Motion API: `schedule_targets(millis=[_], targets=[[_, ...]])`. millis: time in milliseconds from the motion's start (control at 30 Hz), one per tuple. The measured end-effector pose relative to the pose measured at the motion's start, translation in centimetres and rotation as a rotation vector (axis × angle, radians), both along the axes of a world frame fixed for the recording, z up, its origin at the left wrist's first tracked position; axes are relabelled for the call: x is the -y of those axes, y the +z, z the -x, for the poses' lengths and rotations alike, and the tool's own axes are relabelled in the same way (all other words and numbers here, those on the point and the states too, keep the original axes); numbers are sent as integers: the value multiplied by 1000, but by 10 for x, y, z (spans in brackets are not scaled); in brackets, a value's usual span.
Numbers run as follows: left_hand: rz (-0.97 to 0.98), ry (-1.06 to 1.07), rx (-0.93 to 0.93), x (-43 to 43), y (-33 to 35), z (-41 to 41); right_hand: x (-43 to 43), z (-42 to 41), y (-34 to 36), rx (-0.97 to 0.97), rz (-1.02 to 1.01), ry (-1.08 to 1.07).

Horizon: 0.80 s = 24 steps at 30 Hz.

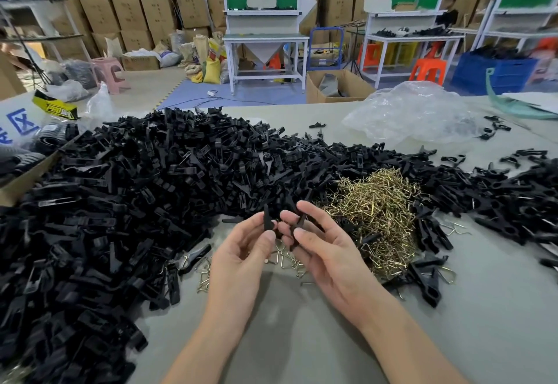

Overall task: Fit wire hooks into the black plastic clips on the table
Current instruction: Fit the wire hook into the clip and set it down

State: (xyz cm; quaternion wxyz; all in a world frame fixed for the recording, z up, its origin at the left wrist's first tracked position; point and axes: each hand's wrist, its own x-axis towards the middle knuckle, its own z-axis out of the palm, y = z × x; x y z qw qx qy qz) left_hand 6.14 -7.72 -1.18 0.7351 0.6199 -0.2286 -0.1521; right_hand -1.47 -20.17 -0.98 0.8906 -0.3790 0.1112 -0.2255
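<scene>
My left hand (241, 251) pinches a small black plastic clip piece (267, 220) between thumb and fingertips, held upright above the table. My right hand (320, 244) grips a second black clip piece (297, 228) between thumb and fingers, close beside the first; the two pieces are a little apart. A heap of brass-coloured wire hooks (377, 211) lies just right of my hands. A few loose wire hooks (287, 260) lie on the table under my hands. A huge pile of black plastic clips (136, 187) covers the left and far side of the table.
More black clips (513, 196) spread along the right side. A crumpled clear plastic bag (413, 112) lies at the far right. A cardboard box edge (27, 172) sits at the left. The grey table (302, 338) shows near me. Workbenches and stacked cartons fill the background.
</scene>
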Motion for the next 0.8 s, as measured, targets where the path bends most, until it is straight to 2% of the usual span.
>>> schedule_targets(millis=[267, 800], targets=[[-29, 40, 9, 1, -1, 3, -4, -1, -3, -51, 167, 20], [-54, -17, 51, -1, -2, 5, -5, -4, -11, -26, 251, 2]])
